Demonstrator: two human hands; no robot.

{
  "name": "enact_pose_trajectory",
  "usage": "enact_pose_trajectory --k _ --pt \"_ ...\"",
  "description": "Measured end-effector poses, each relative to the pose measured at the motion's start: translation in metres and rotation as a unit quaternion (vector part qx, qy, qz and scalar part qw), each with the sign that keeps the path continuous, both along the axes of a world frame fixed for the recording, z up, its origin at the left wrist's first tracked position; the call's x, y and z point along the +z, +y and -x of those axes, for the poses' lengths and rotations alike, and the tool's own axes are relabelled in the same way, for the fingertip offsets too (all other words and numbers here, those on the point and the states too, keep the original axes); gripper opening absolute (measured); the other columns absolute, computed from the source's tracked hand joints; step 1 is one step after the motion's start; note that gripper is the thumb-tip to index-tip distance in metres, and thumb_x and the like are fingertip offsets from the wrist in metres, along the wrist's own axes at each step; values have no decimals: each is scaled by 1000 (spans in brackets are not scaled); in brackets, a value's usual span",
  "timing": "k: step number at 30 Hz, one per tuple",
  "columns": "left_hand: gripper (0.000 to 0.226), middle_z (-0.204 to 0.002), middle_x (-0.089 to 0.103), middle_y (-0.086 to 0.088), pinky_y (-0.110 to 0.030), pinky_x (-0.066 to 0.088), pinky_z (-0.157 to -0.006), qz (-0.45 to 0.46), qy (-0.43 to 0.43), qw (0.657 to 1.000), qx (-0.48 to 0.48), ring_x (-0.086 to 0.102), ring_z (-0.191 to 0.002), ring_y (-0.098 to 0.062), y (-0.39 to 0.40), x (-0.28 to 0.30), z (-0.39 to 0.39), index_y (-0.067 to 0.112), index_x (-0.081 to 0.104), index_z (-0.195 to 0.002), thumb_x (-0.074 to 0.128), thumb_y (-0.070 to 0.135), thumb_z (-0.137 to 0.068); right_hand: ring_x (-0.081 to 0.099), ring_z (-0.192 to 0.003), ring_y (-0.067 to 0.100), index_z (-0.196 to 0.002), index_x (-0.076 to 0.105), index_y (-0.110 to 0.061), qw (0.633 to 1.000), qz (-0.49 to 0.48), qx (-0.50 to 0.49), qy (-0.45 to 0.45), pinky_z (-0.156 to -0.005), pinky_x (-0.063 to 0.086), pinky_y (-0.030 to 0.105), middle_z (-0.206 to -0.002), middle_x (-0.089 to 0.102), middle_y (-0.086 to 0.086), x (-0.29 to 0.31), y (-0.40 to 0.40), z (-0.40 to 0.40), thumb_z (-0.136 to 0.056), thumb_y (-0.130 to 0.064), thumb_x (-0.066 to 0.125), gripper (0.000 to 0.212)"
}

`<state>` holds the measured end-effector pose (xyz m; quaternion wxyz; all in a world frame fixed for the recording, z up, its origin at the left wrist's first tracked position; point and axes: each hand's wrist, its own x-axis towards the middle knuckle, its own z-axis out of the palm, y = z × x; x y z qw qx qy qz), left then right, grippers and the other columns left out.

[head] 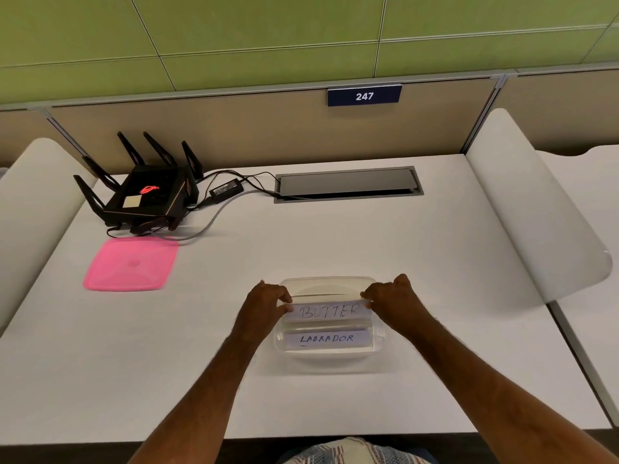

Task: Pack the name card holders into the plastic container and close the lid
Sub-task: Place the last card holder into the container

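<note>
A: Item 1, the container?

B: Clear plastic container (330,354), lid off, on the white table (385,249), near its front edge and right of centre.

A: Contents?

B: 2 name card holders. The "LABRADOR" holder (326,339) sits inside at the near side. The "BUTTER" holder (330,311) is over the middle of the container, held at both ends; whether it touches the floor of the container cannot be told.

A: Hands?

B: Left hand (264,304), grip clamped on the left end of the "BUTTER" holder, fingertips (288,308) pinching its edge. Right hand (393,299), grip clamped on the right end likewise. Both forearms reach in from the bottom of the view.

A: The lid?

B: Pink lid (130,264), flat on the table, well apart from the container, far to the left.

A: Other entries?

B: Black router (147,195) with upright antennas and a red glowing mark, just behind the lid. Power adapter (226,189) with cables beside it, leading toward the grey cable hatch (348,184) set in the table. Blue plate reading "247" (364,95) on the beige partition behind. White side dividers at both ends of the table.
</note>
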<state>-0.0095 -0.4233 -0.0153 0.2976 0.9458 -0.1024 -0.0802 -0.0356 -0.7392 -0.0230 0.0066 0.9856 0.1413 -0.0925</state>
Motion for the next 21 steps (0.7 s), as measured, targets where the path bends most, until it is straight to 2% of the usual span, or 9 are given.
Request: enact_pose_trajectory --k 2,7,9,12,21 --pt "12 -88 73 8 -28 24 -117 -9 0 1000 -3 61 -81 -11 -1 -2 -1 19 70 -82 81 23 -82 69 -102 17 -130 65 -30 1000 -8 -15 -1 -91 30 36 -124 71 -8 -2 2 2 -102 -34 51 31" --pt "7 -89 74 10 -34 43 -96 -44 -8 999 -7 61 -88 -16 -2 -2 -1 22 72 -83 79 22 -83 70 -102 18 -127 66 -30 999 -25 -37 -6 -90 30 36 -121 73 -7 -4 5 3 -101 -33 54 29" --pt "5 -89 75 8 -34 38 -106 -41 -13 999 -11 64 -86 -16 -2 -4 -3 20 75 -83 76 16 -86 70 -100 18 -125 67 -32 999 -9 -31 -8 -90 30 36 -119 74 -8 -5 5 1 -101 -34 52 28" --pt "7 -86 76 5 -31 21 -119 -26 -17 999 -15 68 -83 -14 -3 -4 -6 14 76 -83 74 8 -86 69 -101 16 -126 66 -33 1000 4 -23 -8 -89 29 36 -121 73 -10 -8 5 -2 -101 -35 52 29" --pt "8 -84 76 3 -24 17 -119 -21 -25 999 -6 68 -80 -13 -5 -6 -11 12 77 -82 74 5 -85 69 -106 13 -126 66 -35 1000 -1 -23 1 -92 30 36 -126 70 -14 -10 2 -12 -99 -38 55 30"
